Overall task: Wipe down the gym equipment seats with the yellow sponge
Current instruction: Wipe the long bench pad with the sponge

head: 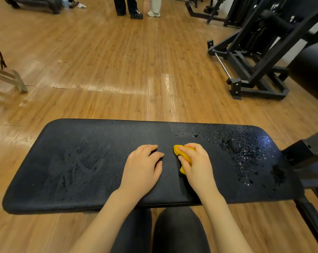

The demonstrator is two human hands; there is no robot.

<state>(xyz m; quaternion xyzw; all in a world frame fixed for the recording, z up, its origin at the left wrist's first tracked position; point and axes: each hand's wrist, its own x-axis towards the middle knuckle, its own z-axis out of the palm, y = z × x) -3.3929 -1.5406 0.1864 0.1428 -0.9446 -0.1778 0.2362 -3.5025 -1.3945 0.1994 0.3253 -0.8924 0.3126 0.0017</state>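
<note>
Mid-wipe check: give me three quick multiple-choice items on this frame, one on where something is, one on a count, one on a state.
1. Where do the thick water droplets lie on the bench pad?
A. At its right end
B. At its left end
C. Only under the left hand

2. How many people stand on the far floor?
A. None
B. Two
C. Four

3. What is the right hand doing?
A. Resting flat and empty
B. Hanging off the pad
C. Gripping the yellow sponge on the pad

Answers:
1 A: the beaded wet patch glistens to the right of the sponge.
2 B: two pairs of legs show at the top edge.
3 C: its fingers curl over the sponge, while the left hand rests on the pad.
</note>
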